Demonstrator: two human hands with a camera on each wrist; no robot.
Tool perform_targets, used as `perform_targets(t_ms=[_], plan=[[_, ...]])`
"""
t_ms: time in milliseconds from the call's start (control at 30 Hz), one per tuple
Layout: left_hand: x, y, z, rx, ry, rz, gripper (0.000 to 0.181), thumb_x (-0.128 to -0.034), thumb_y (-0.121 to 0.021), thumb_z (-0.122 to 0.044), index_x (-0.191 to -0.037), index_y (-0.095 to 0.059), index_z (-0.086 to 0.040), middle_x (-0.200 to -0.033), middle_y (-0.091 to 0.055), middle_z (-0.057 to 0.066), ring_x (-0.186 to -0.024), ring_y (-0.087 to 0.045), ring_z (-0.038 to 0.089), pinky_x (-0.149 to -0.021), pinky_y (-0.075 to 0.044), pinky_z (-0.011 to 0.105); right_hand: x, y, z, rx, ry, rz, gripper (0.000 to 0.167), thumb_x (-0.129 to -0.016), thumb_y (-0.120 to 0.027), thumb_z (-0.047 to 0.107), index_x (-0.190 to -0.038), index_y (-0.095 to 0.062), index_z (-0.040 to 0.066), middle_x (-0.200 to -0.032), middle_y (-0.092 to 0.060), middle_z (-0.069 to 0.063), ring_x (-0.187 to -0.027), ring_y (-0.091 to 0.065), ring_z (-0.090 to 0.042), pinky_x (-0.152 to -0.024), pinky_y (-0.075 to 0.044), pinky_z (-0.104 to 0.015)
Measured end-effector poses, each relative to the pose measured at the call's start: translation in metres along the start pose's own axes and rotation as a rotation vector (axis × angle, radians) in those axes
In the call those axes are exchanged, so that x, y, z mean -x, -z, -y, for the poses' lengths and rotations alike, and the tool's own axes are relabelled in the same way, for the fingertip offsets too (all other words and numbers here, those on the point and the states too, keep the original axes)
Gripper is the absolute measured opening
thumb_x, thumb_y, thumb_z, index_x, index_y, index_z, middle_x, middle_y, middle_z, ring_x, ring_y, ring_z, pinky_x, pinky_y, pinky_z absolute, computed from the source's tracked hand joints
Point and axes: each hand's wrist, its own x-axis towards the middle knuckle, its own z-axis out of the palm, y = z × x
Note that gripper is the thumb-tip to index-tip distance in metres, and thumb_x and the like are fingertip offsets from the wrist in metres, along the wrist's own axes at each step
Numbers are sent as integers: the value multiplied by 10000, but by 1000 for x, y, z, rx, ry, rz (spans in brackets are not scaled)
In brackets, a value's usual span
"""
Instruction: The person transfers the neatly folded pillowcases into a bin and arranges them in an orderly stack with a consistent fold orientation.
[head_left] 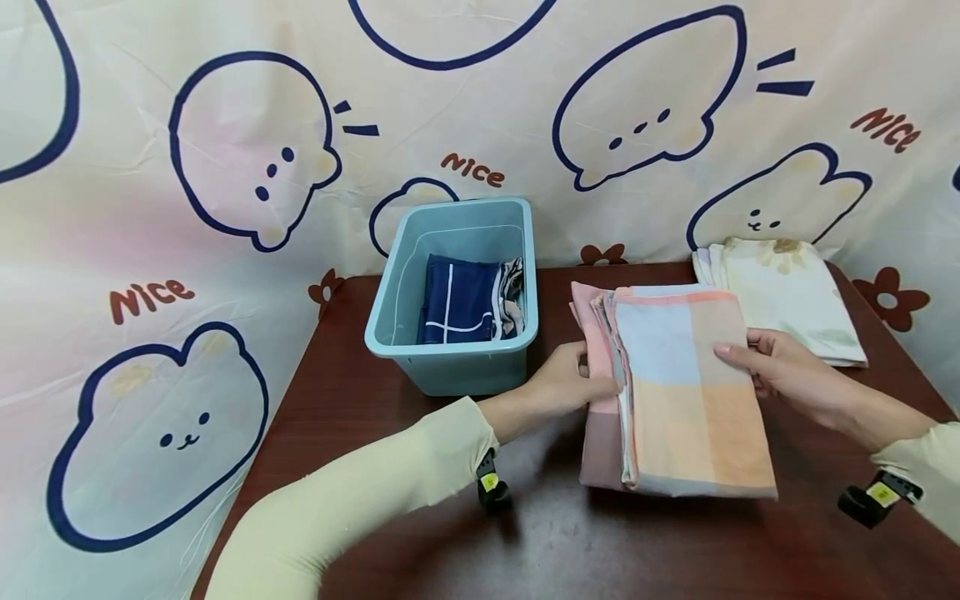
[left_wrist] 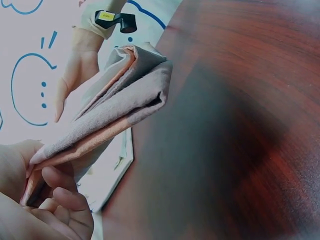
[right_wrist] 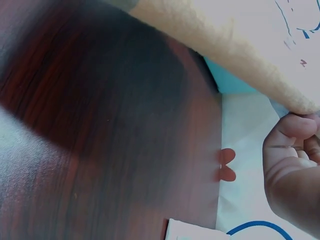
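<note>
Both hands hold up a folded checked cloth in peach, pale blue, beige and pink, raised above the dark table. My left hand pinches its left side, thumb in front and fingers behind. On the opposite edge, my right hand grips with the thumb on the front face. The left wrist view shows the cloth's thick folded layers edge-on, with the left hand's fingers curled at its near end. Only a strip of the cloth's underside appears in the right wrist view, beside the right hand.
A light-blue plastic bin stands at the back left, holding a folded navy cloth and a patterned cloth. At the back right lies a folded white floral cloth. A printed curtain hangs behind the table.
</note>
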Motion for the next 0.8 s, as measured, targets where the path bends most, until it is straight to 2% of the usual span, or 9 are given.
perform_targets(t_ms=[200,333,467,600,800], plan=[[4,6,-7,-2,-6,11,469,-938,-688,-135,-1377,-548,-47,-1196,-731,142,-1008,-707,137,-762,-544,224,-1,-1,7,9,9,-20,241,-1079,-474,335,-1025,-571,121,-734,-540,123,-601,-452,-121,-562,-405,-302],[6,11,-10,-17,-11,9,453,-940,-688,-149,-1363,-554,-55,-1176,-738,119,-982,-701,110,-746,-543,221,-2,-2,12,-7,17,-22,232,-1077,-482,333,-1045,-575,124,-754,-552,129,-610,-454,-117,-564,-404,-295],[7,16,-12,-27,-15,1,440,-939,-692,-163,-1347,-566,-61,-1150,-748,101,-952,-693,90,-748,-543,221,-4,-3,16,-15,37,-27,191,-1076,-486,326,-1077,-591,167,-785,-568,140,-608,-452,-118,-559,-404,-299],[9,21,-16,-39,-27,-2,457,-938,-692,-172,-1361,-559,-63,-1169,-743,108,-990,-704,114,-779,-543,235,-5,-4,20,-31,61,-20,176,-1080,-477,316,-1097,-599,190,-820,-585,144,-629,-462,-112,-566,-406,-298],[12,29,-21,-64,-47,6,474,-936,-686,-198,-1374,-553,-77,-1212,-727,103,-1038,-704,129,-819,-544,245,-6,-5,28,-71,74,17,217,-1087,-455,324,-1180,-555,156,-922,-723,151,-734,-591,-40,-619,-480,-265]])
